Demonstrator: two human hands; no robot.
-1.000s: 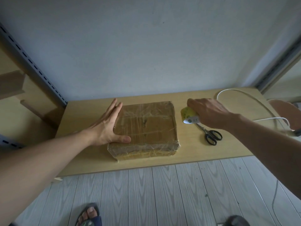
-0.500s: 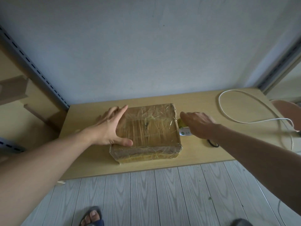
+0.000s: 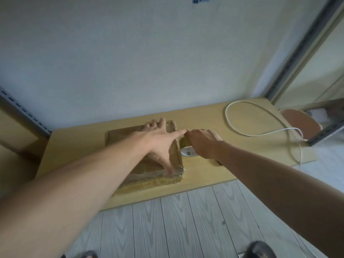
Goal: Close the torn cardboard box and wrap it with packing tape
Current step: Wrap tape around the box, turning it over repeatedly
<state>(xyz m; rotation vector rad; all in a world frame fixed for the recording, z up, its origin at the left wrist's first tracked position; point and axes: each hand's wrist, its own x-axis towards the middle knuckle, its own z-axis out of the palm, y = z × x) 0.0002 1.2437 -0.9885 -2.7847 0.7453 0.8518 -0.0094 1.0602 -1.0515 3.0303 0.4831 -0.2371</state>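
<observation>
Lying just left of the middle of the frame, the cardboard box is seen flat on the pale wooden counter, with its near side at the counter's front edge. Glossy, wrinkled clear tape is seen over its near side and near right corner.

The left hand is laid flat on the top of the box, towards its right half. Its fingers are stretched out straight and spread wide, nothing being gripped; the thumb is pressed down on the near right corner, and the forefinger is pointed right, up to the right hand.

The right hand is placed just beside the right edge of the box, its fingers curled down over the tape roll, which is held against the counter and touches the box side. Only the roll's white label and a strip of its yellowish side can be made out below the hand.

A white cable is looped on the counter in the upper right of the frame. A grey plank floor fills the lower part, and a dark shoe tip is seen at the bottom edge.
</observation>
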